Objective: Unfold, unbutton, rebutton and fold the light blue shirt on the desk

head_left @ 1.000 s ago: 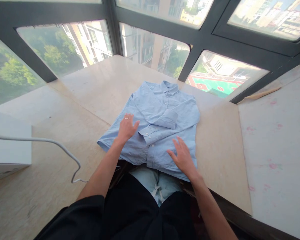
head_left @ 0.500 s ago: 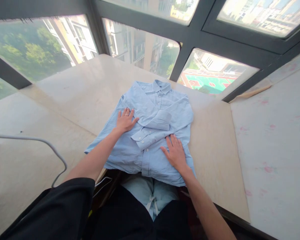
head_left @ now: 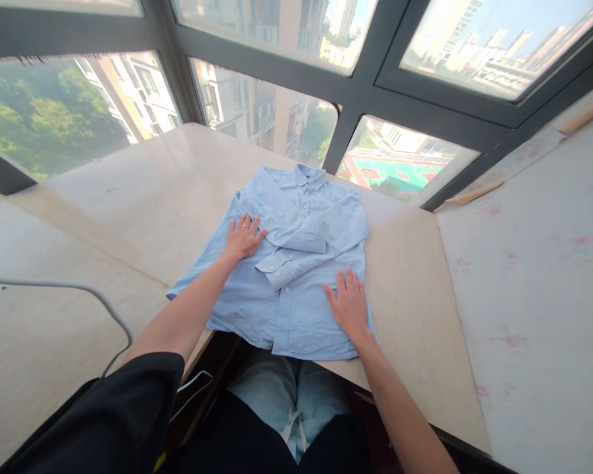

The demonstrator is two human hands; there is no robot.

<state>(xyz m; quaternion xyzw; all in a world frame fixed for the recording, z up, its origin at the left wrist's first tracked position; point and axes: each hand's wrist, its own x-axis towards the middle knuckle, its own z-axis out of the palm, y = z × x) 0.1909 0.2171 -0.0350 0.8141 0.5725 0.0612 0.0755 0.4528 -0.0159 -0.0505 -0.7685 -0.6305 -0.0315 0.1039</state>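
A light blue button-up shirt (head_left: 306, 322) lies front side up, its collar (head_left: 309, 176) toward the window and its hem at the near table edge. Both sleeves are folded inward over the front, and the cuffs (head_left: 275, 268) meet near the middle. My left hand (head_left: 244, 237) rests open and flat on the shirt's left part, a ring on one finger. On the lower right part of the shirt lies my right hand (head_left: 348, 304), fingers stretched out and palm down. Neither hand grips the cloth.
The shirt is spread on a pale tabletop (head_left: 128, 197) below a grey window frame (head_left: 277, 79). A grey cable (head_left: 79, 285) curves across the left side. At the right stands a wall with flowered paper (head_left: 534, 276). A white cord (head_left: 195, 382) hangs below the near edge.
My right hand has slid a little toward the hem and the right side, and the lower front looks smoother. My left hand stays in place on the shirt. The view has tilted up slightly.
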